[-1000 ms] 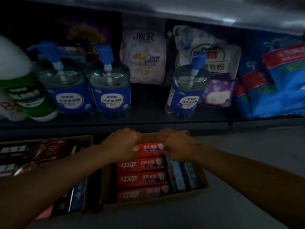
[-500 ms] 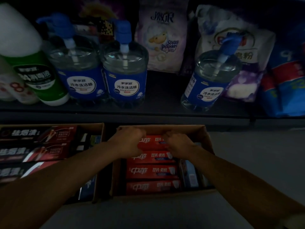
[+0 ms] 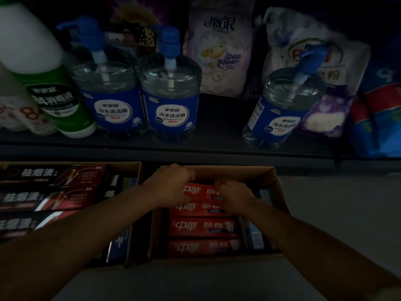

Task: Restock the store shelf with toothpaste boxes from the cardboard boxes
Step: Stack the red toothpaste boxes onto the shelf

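Head view: nearest me, both forearms reach forward over the grey floor (image 3: 325, 213) into the right cardboard box (image 3: 275, 179). In it I see red toothpaste boxes (image 3: 201, 227) lying flat in a stack of rows, with a few blue cartons (image 3: 252, 233) on edge along their right side. My left hand (image 3: 171, 185) curls its grip over the left end of the farthest red box (image 3: 201, 190), and my right hand (image 3: 234, 194) curls its grip over that box's right part; both hold it, fingers bent down around its edges. Just left, touching or nearly so, stands a second cardboard box (image 3: 134, 168) filled with dark toothpaste boxes (image 3: 54, 177) lying lengthwise. Beyond both, the dark store shelf (image 3: 217, 135) carries three clear pump bottles (image 3: 171, 98) with blue labels, a green-and-white bottle (image 3: 47, 79) at far left, and soap powder bags (image 3: 219, 53) behind them.
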Available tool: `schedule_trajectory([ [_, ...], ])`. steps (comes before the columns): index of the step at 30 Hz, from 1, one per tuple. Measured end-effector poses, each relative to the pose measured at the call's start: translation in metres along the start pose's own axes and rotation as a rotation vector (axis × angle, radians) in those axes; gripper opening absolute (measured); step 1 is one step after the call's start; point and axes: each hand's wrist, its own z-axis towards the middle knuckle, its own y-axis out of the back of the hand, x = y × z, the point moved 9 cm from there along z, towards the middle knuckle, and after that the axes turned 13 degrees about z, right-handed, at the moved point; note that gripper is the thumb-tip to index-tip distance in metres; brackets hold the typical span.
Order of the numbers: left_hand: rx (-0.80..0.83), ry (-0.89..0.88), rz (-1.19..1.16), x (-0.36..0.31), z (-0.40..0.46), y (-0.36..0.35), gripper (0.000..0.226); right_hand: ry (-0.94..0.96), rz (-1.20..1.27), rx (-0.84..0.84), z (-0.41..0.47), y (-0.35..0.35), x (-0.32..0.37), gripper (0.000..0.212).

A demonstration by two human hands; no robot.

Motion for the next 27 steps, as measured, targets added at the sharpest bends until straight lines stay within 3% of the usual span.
schedule_trajectory([
  [5, 0.002, 0.016, -0.005, 0.004, -0.008, 0.016, 0.042, 0.06, 0.028, -0.018, -0.009, 0.017, 0.012, 0.062],
  [11, -0.011, 0.017, 0.035, -0.003, -0.03, 0.066, 0.041, 0.193, -0.026, -0.103, -0.049, 0.093, 0.038, 0.05],
  [21, -0.182, 0.03, 0.093, -0.05, -0.082, 0.218, 0.071, 0.341, -0.252, -0.487, -0.162, 0.268, 0.068, 0.042],
  [27, -0.154, 0.008, -0.146, -0.072, -0.092, 0.291, 0.06, 0.432, -0.406, -0.685, -0.232, 0.358, 0.082, 0.042],
])
